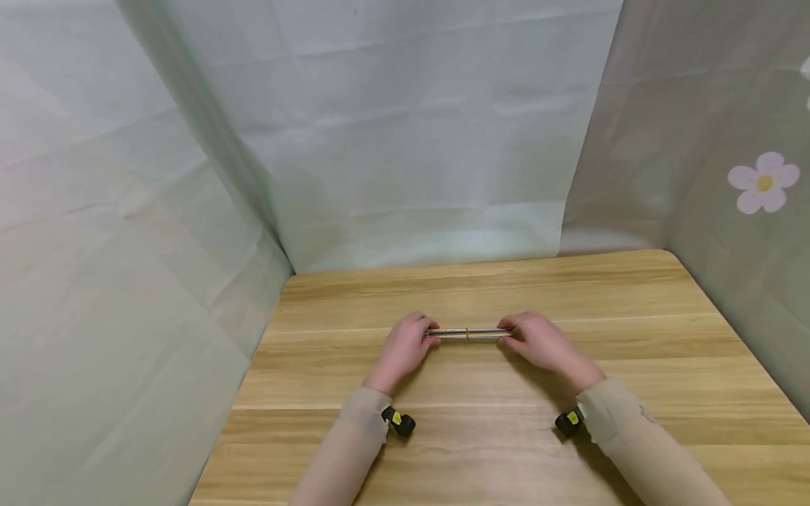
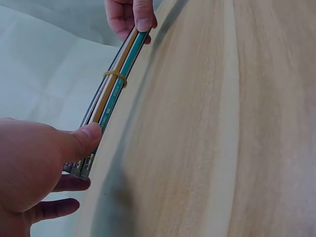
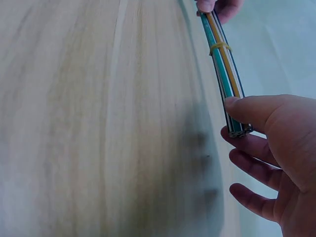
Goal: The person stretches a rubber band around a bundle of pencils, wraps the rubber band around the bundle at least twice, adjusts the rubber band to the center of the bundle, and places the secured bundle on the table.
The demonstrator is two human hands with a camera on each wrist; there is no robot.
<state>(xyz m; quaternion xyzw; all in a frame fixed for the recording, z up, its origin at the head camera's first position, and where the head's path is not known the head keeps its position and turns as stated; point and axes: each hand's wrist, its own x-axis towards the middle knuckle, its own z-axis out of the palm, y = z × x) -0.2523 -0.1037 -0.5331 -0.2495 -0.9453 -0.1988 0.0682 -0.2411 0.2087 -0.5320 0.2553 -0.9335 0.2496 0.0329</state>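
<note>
Both hands hold a bundle of pencils [image 1: 467, 334] level between them, a yellow rubber band [image 2: 115, 76] wrapped round its middle. Green, orange and dark-striped pencils show in the bundle. At the end with metal ferrules and erasers [image 2: 79, 168], my left hand [image 1: 406, 346] pinches it with thumb on the near side and fingers behind. My right hand [image 1: 540, 342] pinches the opposite end, where the flat, unsharpened pencil ends [image 3: 239, 133] show. In the right wrist view, the lower fingers [image 3: 254, 202] of that hand spread away from the bundle.
A wood-grain table [image 1: 468, 436] lies under the hands, with their shadows on it. Pale cloth [image 1: 418, 140] hangs behind and at both sides; the right one bears a flower print [image 1: 763, 183]. Small black cameras [image 1: 400, 423] sit at the sleeve cuffs.
</note>
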